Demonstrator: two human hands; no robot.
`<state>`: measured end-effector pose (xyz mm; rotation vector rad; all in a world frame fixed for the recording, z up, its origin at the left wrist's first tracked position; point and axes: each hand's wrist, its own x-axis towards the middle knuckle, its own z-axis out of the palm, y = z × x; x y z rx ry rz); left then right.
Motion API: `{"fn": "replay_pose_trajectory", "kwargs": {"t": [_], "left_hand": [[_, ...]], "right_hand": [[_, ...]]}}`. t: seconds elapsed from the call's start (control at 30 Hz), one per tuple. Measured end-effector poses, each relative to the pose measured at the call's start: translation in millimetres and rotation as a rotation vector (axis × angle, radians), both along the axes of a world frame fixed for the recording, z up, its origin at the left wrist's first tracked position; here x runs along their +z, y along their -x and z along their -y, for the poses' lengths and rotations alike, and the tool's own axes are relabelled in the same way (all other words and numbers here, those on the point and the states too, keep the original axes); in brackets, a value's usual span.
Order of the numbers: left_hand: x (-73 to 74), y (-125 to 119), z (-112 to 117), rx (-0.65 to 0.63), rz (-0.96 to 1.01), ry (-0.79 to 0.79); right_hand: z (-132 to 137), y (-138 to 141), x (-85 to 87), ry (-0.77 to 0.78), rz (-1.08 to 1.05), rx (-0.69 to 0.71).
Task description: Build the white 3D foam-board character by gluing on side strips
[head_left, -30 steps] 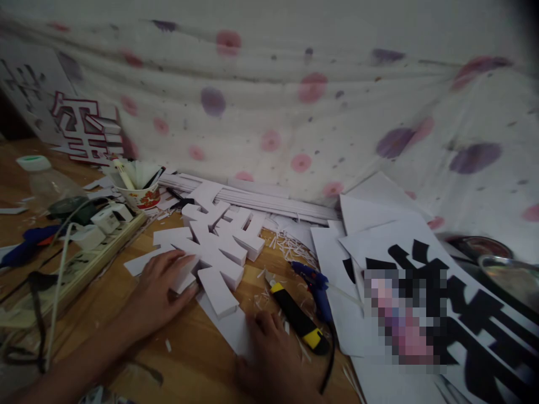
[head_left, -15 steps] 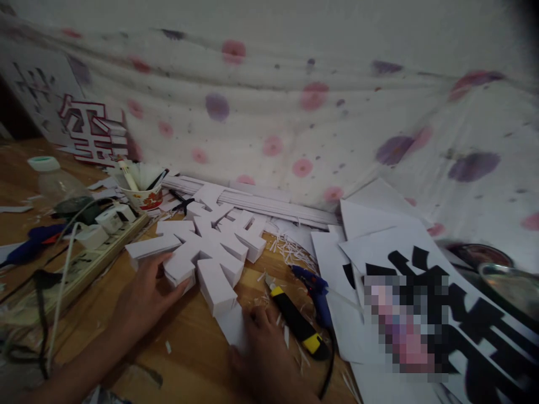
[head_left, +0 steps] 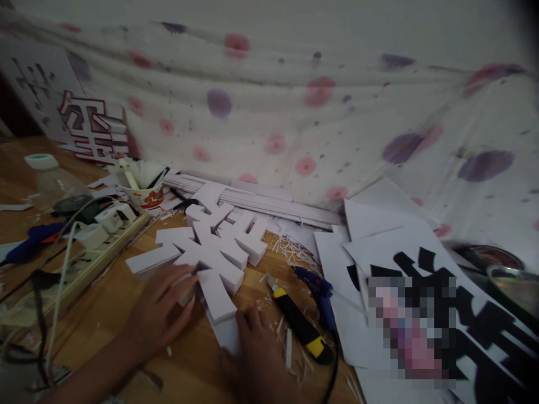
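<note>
A white three-dimensional character (head_left: 219,238), built from flat board with raised side walls, lies on the wooden table. My left hand (head_left: 162,308) bends over the end of its lower left stroke, fingers on top and thumb at the near side. By the character's lower right stroke, my right hand (head_left: 259,350) pinches a white strip of board (head_left: 227,331), which reaches up against that stroke's side. Part of the strip is hidden by my fingers. Just right of this hand lies a black and yellow utility knife (head_left: 298,322), with a blue glue gun (head_left: 318,289) beyond it.
A power strip (head_left: 80,266) with plugs and cables runs along the left. Behind it stand a plastic bottle (head_left: 53,182) and a cup of pens (head_left: 145,196). White sheets with black lettering (head_left: 425,303) cover the right side. Scraps (head_left: 295,249) litter the table (head_left: 193,370).
My left hand has slid right and inward over the lower left stroke, its fingers now reaching toward the neighbouring stroke. My right hand has shifted slightly left, still with the strip.
</note>
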<state>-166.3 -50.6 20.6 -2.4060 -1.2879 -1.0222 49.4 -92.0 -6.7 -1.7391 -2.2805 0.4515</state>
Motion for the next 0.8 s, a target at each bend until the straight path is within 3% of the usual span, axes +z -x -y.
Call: {"fn": "replay_pose_trajectory", "kwargs": {"t": [0.07,0.13,0.3,0.43,0.53,0.6,0.67,0.8], "left_hand": [[6.7,-9,-2,-0.15,-0.084,0.005],[8.2,-16,-5,-0.223,-0.132,0.011],[-0.4,-17,-12,-0.214,-0.097,0.05],[-4.0,-13,-15,-0.212,-0.049,0.056],[-4.8,-11,-17,-0.206,-0.059,0.048],[-5.0,-12,-18,-0.2,-0.077,0.029],[-4.8,-13,-19,-0.206,-0.085,-0.013],[-5.9,-16,-19,-0.239,-0.089,-0.086]], "right_hand": [[0,1,-1.6,-0.008,0.012,0.004],[0,2,-4.5,-0.009,0.027,-0.003],[1,5,-4.7,0.016,0.065,-0.017],[9,-12,17.4,-0.075,0.0,0.071],[16,-53,43.8,-0.339,-0.157,0.087],[20,-93,60.4,-0.565,-0.239,0.009],[21,-139,74.0,-0.737,-0.18,-0.184],[18,-224,94.1,-0.726,-0.083,-0.719]]}}
